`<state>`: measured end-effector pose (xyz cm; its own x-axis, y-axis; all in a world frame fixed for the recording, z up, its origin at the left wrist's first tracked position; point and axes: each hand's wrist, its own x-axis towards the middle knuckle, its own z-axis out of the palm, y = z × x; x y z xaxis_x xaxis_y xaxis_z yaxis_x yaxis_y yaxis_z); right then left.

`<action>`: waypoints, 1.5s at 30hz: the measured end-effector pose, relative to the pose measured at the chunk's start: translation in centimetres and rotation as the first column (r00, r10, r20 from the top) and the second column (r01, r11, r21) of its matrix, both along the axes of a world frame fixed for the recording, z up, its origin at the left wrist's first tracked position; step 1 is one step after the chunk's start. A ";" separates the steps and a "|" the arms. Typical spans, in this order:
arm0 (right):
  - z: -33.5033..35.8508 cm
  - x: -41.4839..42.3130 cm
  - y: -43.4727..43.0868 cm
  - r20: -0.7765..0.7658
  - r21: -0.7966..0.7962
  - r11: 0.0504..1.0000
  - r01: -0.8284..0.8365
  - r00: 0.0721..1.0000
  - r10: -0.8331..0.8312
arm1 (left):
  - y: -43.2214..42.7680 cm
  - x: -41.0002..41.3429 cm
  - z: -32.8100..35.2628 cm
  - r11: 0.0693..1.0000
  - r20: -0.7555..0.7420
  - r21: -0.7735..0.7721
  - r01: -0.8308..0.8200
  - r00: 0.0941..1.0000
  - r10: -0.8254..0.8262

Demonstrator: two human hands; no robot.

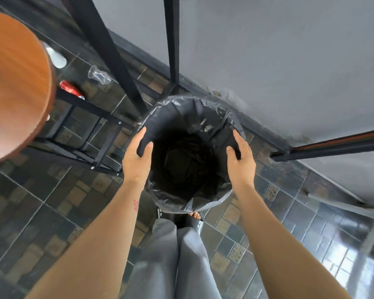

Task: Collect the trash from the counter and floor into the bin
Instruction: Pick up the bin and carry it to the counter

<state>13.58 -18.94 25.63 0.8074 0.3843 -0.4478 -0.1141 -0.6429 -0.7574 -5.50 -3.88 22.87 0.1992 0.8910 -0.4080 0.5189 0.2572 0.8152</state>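
Note:
A round bin (188,105) lined with a black plastic bag stands on the tiled floor against the grey wall, directly below me. Its inside is dark and I cannot make out any contents. My left hand (137,157) grips the left rim, thumb inside and fingers outside. My right hand (241,158) holds the right rim the same way. On the floor to the far left lie a crushed red can (70,88), a crumpled clear plastic cup (98,75) and a white object (56,58) that is partly hidden.
A round wooden stool seat (15,83) fills the left edge, its black frame (84,130) beneath it. Black metal legs (172,39) rise beside the bin. A dark bar (333,145) juts in from the right. My grey trousers and one foot are just below the bin.

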 end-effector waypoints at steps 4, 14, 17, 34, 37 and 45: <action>7.9 -1.0 -0.5 0.030 0.029 0.998 -0.051 0.998 0.050 | -0.7 -1.2 8.2 0.999 -0.011 0.017 -0.027 1.000 0.027; 23.1 -4.9 0.4 0.133 0.133 0.970 -0.202 0.974 0.185 | -2.1 -7.2 22.5 0.983 0.141 0.134 -0.125 0.984 0.106; 25.9 -6.9 0.9 0.155 0.152 0.954 -0.257 0.960 0.234 | -2.6 -9.8 24.9 0.974 0.195 0.139 -0.182 0.969 0.153; 30.2 -30.0 4.1 0.109 0.301 0.866 -0.399 0.917 0.385 | -3.1 -35.3 32.3 0.923 0.195 0.251 -0.293 0.949 0.248; 30.0 -35.6 5.5 0.109 0.321 0.833 -0.450 0.891 0.440 | -3.0 -41.7 32.4 0.910 0.131 0.296 -0.289 0.956 0.261; 30.4 -46.9 11.9 0.112 0.400 0.714 -0.575 0.804 0.584 | -0.7 -53.9 32.9 0.842 0.208 0.261 -0.473 0.879 0.429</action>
<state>-33.32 -7.04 55.98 0.3591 0.9189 -0.1634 0.1616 -0.2337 -0.9588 -59.36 -4.60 55.74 -0.2204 0.9692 -0.1102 0.2836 0.1718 0.9434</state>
